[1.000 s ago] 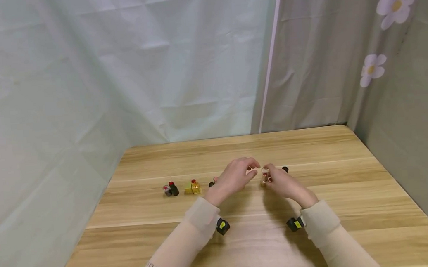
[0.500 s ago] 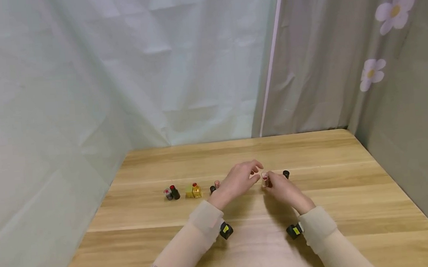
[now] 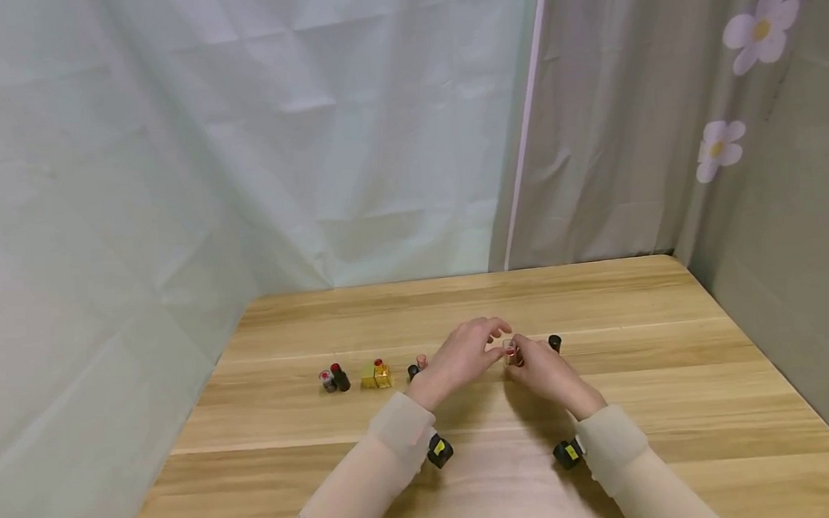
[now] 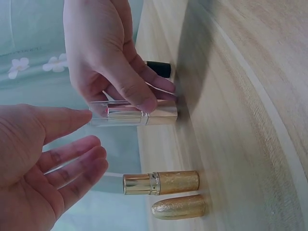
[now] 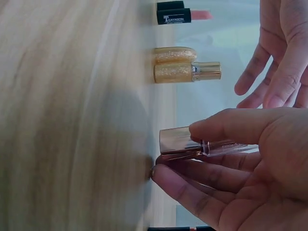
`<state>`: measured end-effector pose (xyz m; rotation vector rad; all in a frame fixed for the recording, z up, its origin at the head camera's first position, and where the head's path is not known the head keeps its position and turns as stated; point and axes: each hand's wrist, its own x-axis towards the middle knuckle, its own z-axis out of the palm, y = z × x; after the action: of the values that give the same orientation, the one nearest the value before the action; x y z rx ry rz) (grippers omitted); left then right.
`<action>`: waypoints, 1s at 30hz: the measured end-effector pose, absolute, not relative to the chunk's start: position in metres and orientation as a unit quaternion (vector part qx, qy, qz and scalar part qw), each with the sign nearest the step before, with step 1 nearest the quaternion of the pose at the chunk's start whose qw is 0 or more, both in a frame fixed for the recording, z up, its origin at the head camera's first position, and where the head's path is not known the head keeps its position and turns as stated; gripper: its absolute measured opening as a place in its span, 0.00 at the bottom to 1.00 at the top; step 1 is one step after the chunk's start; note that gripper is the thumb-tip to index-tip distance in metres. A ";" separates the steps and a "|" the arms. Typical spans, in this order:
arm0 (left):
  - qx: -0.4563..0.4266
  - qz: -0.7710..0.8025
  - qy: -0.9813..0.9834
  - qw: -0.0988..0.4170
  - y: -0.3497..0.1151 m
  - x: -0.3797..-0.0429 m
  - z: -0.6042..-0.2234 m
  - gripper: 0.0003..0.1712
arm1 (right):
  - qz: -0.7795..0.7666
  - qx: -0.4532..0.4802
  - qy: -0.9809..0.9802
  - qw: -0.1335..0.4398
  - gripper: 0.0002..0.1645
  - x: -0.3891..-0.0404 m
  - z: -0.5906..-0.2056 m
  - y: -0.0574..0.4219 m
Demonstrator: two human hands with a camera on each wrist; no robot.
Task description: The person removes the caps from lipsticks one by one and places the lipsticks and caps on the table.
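My right hand (image 3: 546,368) pinches a rose-gold lipstick (image 4: 161,113) between thumb and fingers, its base close over the wooden table (image 3: 660,466). A clear cap (image 4: 99,113) surrounds the lipstick's upper part. The left hand (image 3: 464,350) hovers just left of it, fingers spread and loosely bent, holding nothing; in the left wrist view one fingertip is right at the clear cap's end. Beneath the left hand stand a gold lipstick (image 4: 177,183) and its rounded gold cap (image 4: 179,207) side by side, hidden from the head view.
Left of the hands stand a pink lipstick (image 5: 199,15) in a black case, a yellow-gold lipstick (image 3: 382,375) with its cap (image 3: 368,377), and a black lipstick (image 3: 340,378) beside a small grey, red-topped piece (image 3: 328,381). A black cylinder (image 3: 554,343) stands behind the right hand. Curtains surround the table.
The head view has tilted slightly upward. My left fingertips have come closer to the clear cap. The right hand keeps its grip on the rose-gold lipstick.
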<state>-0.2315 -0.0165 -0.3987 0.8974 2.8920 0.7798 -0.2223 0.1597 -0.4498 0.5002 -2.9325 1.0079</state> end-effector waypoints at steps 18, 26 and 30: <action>0.269 0.247 0.931 -0.015 -0.032 -0.230 -0.388 0.16 | 0.375 0.185 -0.908 0.032 0.09 -0.223 -0.433 0.156; 0.261 0.291 0.920 0.001 -0.044 -0.233 -0.384 0.09 | 0.414 0.210 -0.882 0.081 0.07 -0.219 -0.428 0.153; 0.263 0.314 0.912 0.010 -0.047 -0.233 -0.384 0.09 | 0.427 0.218 -0.873 0.088 0.08 -0.219 -0.429 0.153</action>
<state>-0.2332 -0.0472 -0.3841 0.8219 2.8472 0.9813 -0.2191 0.1525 -0.4285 0.6505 -2.6001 1.2701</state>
